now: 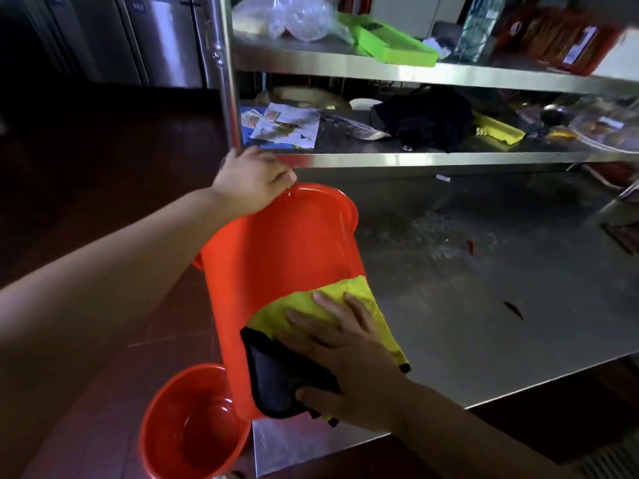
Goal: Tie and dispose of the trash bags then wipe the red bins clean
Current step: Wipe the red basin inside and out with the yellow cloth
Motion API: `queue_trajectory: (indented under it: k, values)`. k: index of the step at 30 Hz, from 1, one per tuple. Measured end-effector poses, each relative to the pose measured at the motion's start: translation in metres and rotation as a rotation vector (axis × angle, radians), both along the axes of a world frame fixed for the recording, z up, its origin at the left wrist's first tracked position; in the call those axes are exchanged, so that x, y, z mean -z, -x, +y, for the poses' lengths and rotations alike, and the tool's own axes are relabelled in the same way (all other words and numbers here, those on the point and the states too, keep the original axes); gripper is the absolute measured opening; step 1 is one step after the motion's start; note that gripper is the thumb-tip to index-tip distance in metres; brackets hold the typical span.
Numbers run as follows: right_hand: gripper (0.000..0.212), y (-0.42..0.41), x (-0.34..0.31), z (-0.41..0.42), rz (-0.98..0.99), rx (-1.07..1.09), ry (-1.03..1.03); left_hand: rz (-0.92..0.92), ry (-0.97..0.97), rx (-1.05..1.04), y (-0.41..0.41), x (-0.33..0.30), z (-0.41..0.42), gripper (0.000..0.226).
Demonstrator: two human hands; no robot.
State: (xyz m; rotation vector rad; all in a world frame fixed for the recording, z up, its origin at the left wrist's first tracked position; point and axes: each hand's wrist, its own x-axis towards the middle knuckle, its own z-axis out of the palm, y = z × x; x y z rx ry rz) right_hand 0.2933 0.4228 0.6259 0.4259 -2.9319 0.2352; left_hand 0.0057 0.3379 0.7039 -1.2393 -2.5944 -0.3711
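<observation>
Right hand [340,354] lies flat, fingers spread and straight, pressing a yellow cloth [332,305] with a dark underside against the outer wall of a red bin [276,271]. Left hand [254,181] grips the bin's far end, fingers curled over the edge there; cannot tell if that end is the rim or the base, though the raised lip suggests the base.

Bin is tipped on its side, held off the steel table [484,305], partly over the table's left edge. Long axis runs from the left hand, up and away, down toward the viewer and the right hand. Cloth sits on the near end of the wall, so the unwiped red surface lies ahead of the right hand's fingertips, toward the left hand. Judgement: next stroke probably goes along that axis, away from the body, with the left hand as the brace. Right hand is the nearer one to the cloth; left is only steadying.

A second red bin [193,423] stands upright on the floor just below the held bin, mouth open, no bag visible inside. Wiping stage looks underway; bags seem already dealt with.

Writing: printed leaflets [287,124] on the lower shelf [415,159] and a red box [567,43] on the upper shelf carry print, too blurred to read. No brand legible on the bins or cloth.
</observation>
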Motion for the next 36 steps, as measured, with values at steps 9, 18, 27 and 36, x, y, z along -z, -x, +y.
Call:
queue_trajectory:
  k: [9, 18, 27, 36]
  values:
    - [0.060, 0.051, -0.013, -0.007, -0.040, -0.001, 0.001, -0.250, -0.106, 0.052, 0.023, 0.013, 0.000, 0.043]
    - [0.053, 0.162, -0.040, 0.015, -0.048, 0.188, 0.221, -0.258, -0.349, 0.126, 0.026, 0.023, -0.024, 0.028]
    - [0.055, 0.059, -0.014, 0.012, -0.028, 0.077, 0.236, -0.242, -0.350, 0.050, 0.009, 0.030, -0.025, 0.053]
    - [0.056, -0.006, -0.004, 0.013, -0.063, 0.035, 0.188, -0.297, -0.435, 0.167, -0.001, 0.034, -0.002, 0.034]
